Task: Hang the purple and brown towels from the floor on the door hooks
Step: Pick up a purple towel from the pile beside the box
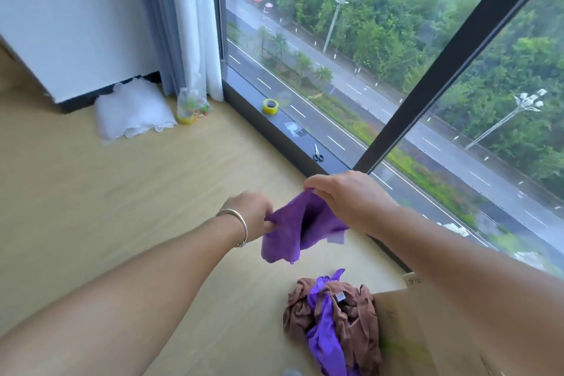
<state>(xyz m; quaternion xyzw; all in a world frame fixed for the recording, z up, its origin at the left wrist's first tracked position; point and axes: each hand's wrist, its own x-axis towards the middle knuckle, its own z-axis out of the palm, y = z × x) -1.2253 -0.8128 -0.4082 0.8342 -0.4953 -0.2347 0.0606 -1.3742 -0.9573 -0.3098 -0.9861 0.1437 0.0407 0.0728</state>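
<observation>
A purple towel [294, 227] hangs in the air above the wooden floor, stretched between both hands. My left hand [251, 212], with a silver bangle on its wrist, pinches the towel's left edge. My right hand [345, 195] pinches its upper corner from above. Below, near the bottom of the view, a crumpled heap of brown towels [355, 322] lies on the floor with another purple towel [325, 342] tangled through it. No door or hooks are in view.
A cardboard box [406, 333] sits right of the heap. A floor-to-ceiling window [396, 70] has a dark sill holding yellow tape [270, 106] and scissors [318, 153]. White cloth [131, 108], a plastic bag [190, 107], curtains [189, 18] and a white cabinet [70, 18] stand at the far left.
</observation>
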